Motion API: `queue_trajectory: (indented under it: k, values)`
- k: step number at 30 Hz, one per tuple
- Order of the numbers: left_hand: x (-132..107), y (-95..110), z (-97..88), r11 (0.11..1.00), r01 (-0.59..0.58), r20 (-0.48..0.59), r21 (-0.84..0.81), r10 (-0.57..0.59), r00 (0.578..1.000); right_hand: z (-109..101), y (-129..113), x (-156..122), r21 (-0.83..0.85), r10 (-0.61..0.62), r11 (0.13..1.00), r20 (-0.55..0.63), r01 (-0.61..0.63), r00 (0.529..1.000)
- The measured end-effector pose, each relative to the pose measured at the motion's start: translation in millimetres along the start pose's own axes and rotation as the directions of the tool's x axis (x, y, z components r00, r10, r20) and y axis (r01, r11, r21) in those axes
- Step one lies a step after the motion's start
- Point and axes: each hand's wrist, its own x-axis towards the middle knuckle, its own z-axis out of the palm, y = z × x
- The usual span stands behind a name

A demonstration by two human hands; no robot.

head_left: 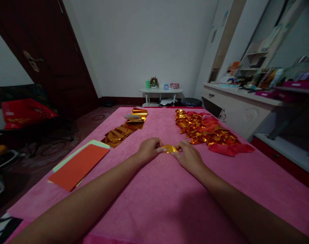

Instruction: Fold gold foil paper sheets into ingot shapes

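Note:
Between my two hands, low over the pink cloth (159, 189), is a small piece of gold foil paper (170, 148). My left hand (151, 149) pinches its left end, thumb stretched along the near edge. The right end is gripped by my right hand (188, 155), with the thumb in front and the fingers curled behind. My fingers cover both ends, so only the shiny middle shows. To the right lies a pile of folded gold foil pieces (195, 127), with folded red paper pieces (230, 149) among them and at its near edge.
At left on the cloth lie a stack of orange and pale paper (80, 166), flat gold foil sheets (121, 134) and a gold foil roll (139, 113). A white side table (161, 90) stands by the back wall. A cluttered white dresser (241, 98) stands right.

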Motion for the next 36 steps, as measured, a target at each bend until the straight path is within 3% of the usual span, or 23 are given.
queue_trajectory:
  k: [3,5,8,10,12,16,21,26,31,36]
  values:
    - [-0.4,-4.0,2.2,0.983,-0.031,-0.028,-0.180,0.026,0.999,-2.8,-1.3,4.1,0.074,0.051,0.996,0.014,-0.052,0.999]
    - [0.1,-4.5,3.4,0.931,-0.057,-0.103,-0.362,0.021,0.994,-3.3,-5.7,11.2,0.217,0.087,0.972,0.022,-0.090,0.996]
    - [0.7,-3.6,1.3,0.789,-0.058,-0.214,-0.612,-0.094,0.972,1.7,-17.5,26.2,0.558,0.130,0.820,0.040,-0.130,0.991]
    - [-0.1,-3.1,-2.8,0.684,-0.033,-0.193,-0.728,-0.160,0.968,8.9,-25.7,34.8,0.698,0.166,0.704,0.020,-0.132,0.986]
    - [-1.9,-3.4,-6.7,0.610,-0.005,-0.139,-0.792,-0.173,0.975,17.7,-31.6,39.4,0.753,0.189,0.649,-0.017,-0.112,0.982]
    - [-5.0,-6.3,-7.5,0.576,-0.011,-0.098,-0.817,-0.121,0.988,31.0,-34.3,38.1,0.788,0.172,0.610,-0.026,-0.086,0.985]
    - [-6.1,-3.7,-1.5,0.571,0.013,-0.039,-0.821,-0.078,0.996,30.3,-33.9,33.5,0.766,0.013,0.643,0.005,-0.012,1.000]
    - [-8.9,4.2,-5.0,0.614,-0.005,-0.149,-0.789,-0.185,0.971,28.9,-32.5,33.1,0.756,0.065,0.651,0.027,-0.063,0.998]
    - [-8.3,2.4,-6.6,0.590,0.014,-0.114,-0.807,-0.179,0.977,31.6,-32.2,34.9,0.786,0.051,0.615,0.030,-0.055,0.998]
    - [-4.9,0.1,-4.2,0.580,0.027,-0.107,-0.814,-0.196,0.975,26.5,-34.2,36.6,0.792,0.131,0.598,0.053,-0.122,0.990]
